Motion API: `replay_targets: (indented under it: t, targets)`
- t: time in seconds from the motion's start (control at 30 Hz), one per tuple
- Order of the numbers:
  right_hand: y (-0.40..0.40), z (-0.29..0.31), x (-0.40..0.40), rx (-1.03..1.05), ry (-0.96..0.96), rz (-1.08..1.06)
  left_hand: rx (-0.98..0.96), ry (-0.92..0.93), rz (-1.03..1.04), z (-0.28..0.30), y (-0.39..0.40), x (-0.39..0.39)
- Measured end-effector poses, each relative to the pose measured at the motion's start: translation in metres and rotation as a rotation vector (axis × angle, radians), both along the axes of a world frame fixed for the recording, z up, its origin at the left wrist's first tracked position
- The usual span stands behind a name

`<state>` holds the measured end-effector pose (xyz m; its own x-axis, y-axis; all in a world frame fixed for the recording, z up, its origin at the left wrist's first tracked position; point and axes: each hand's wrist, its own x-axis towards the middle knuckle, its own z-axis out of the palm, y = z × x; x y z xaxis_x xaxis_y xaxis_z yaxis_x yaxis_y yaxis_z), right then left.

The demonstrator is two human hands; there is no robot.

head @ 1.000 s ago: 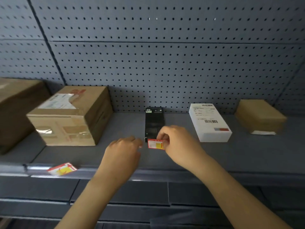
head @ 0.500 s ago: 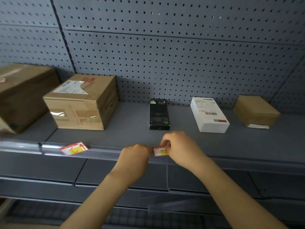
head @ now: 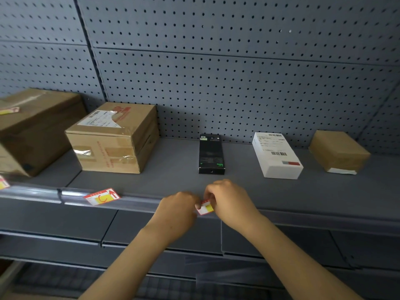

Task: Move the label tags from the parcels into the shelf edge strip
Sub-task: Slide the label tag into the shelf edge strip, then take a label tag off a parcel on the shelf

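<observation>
A small red, white and yellow label tag (head: 205, 208) is pinched between my left hand (head: 177, 210) and my right hand (head: 231, 200), right at the clear shelf edge strip (head: 138, 201) in front of the black box (head: 211, 154). Both hands touch the tag, and part of it is hidden by my fingers. Another tag (head: 101, 196) sits tilted in the strip further left. A third tag (head: 3, 182) shows at the far left edge. One more tag (head: 9, 110) lies on top of the big brown parcel (head: 36, 131) at left.
On the grey shelf (head: 173, 178) stand a taped cardboard parcel (head: 114, 137), a white box (head: 277, 155) and a small brown parcel (head: 338, 151). A perforated back panel (head: 216, 72) rises behind. Lower shelf fronts lie below my arms.
Both hands dropped with the tag from in front of the black box down to the shelf's front edge strip. The camera view shifted so the shelf sits higher and more to the right.
</observation>
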<state>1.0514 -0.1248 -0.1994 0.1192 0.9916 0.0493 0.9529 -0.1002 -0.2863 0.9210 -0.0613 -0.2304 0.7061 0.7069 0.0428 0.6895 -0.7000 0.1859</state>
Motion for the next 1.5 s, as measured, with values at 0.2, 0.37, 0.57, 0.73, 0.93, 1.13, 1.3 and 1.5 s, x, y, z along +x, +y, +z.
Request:
replay_targets:
  t: [0.2,0.37,0.57,0.73,0.93,1.13,1.3,1.5]
  targets:
    - [0.008,0.002,0.002,0.094,-0.02,0.022,0.011,-0.025,0.079,0.009,0.006,-0.018]
    - [0.037,0.01,-0.034,0.175,-0.064,0.178,0.085,0.002,0.249,0.024,0.014,-0.057]
    - [0.082,0.009,-0.138,0.148,-0.064,0.448,0.156,0.091,0.565,0.042,0.02,-0.155]
    - [0.107,0.016,-0.242,0.141,-0.054,0.631,0.181,0.123,0.785,0.05,0.016,-0.256]
    - [0.134,0.027,-0.358,0.19,-0.092,0.783,0.208,0.176,0.982,0.058,0.012,-0.368]
    - [0.167,0.033,-0.438,0.194,-0.08,0.8,0.225,0.16,1.022,0.063,0.038,-0.451]
    - [0.208,0.043,-0.465,0.176,-0.102,0.739,0.229,0.129,0.976,0.063,0.087,-0.485]
    - [0.279,0.064,-0.481,0.248,-0.085,0.616,0.303,0.031,0.857,0.074,0.179,-0.506]
